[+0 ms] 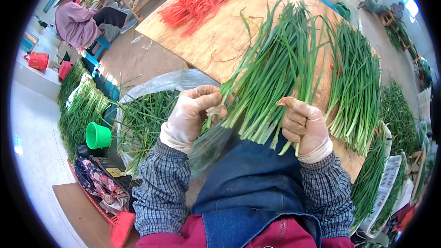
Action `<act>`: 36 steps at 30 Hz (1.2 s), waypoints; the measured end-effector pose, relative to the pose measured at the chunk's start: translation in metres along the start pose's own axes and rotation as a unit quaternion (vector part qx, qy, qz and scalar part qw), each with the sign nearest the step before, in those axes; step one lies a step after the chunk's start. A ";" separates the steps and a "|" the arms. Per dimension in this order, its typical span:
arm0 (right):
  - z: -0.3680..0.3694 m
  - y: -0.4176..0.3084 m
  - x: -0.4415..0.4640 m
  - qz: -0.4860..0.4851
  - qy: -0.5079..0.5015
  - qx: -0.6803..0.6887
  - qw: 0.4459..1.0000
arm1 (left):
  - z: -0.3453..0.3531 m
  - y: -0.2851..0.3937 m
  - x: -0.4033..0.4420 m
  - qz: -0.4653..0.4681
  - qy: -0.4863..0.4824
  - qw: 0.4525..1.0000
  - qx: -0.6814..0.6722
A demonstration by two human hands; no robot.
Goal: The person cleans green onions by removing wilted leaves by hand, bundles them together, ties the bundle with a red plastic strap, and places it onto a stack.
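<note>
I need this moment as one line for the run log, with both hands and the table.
left hand: holding green stalks | right hand: closed on green stalks | wooden table: two green piles, red strips beyond

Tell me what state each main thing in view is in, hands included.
Left hand: gloved, closed on green stems
Right hand: gloved, curled around green stems
Middle leaf pile: loose, fanned out
Right leaf pile: laid side by side
Red strips: heaped on the wooden board
Clear plastic: crumpled
Green bucket: uncovered
</note>
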State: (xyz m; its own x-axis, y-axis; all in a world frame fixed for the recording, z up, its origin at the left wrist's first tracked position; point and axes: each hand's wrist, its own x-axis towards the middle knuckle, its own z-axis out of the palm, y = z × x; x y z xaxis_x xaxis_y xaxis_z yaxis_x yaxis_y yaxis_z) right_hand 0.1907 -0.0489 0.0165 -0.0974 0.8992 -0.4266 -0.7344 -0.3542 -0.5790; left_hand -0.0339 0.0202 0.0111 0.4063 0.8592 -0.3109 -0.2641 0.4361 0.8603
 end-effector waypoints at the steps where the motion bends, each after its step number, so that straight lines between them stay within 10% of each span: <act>1: 0.006 0.002 0.001 0.001 0.011 -0.029 1.000 | 0.002 -0.002 0.000 -0.003 0.016 1.000 0.014; 22: 0.034 0.031 0.010 -0.043 0.103 -0.195 0.974 | 0.020 -0.015 -0.008 -0.054 -0.058 0.996 -0.046; 33: 0.051 0.033 0.019 -0.072 0.076 -0.232 0.967 | 0.032 -0.019 -0.025 0.040 0.023 0.981 0.189; 36: 0.040 0.031 0.024 -0.047 0.077 -0.199 0.976 | 0.033 -0.014 -0.023 -0.017 0.036 0.999 0.028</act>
State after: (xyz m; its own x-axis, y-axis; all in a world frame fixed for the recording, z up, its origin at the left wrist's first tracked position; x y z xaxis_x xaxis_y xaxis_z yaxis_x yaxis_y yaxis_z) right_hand 0.1387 -0.0281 0.0160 0.0819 0.8943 -0.4398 -0.4136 -0.3710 -0.8314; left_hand -0.0108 -0.0142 0.0194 0.3503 0.8621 -0.3662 -0.2005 0.4509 0.8697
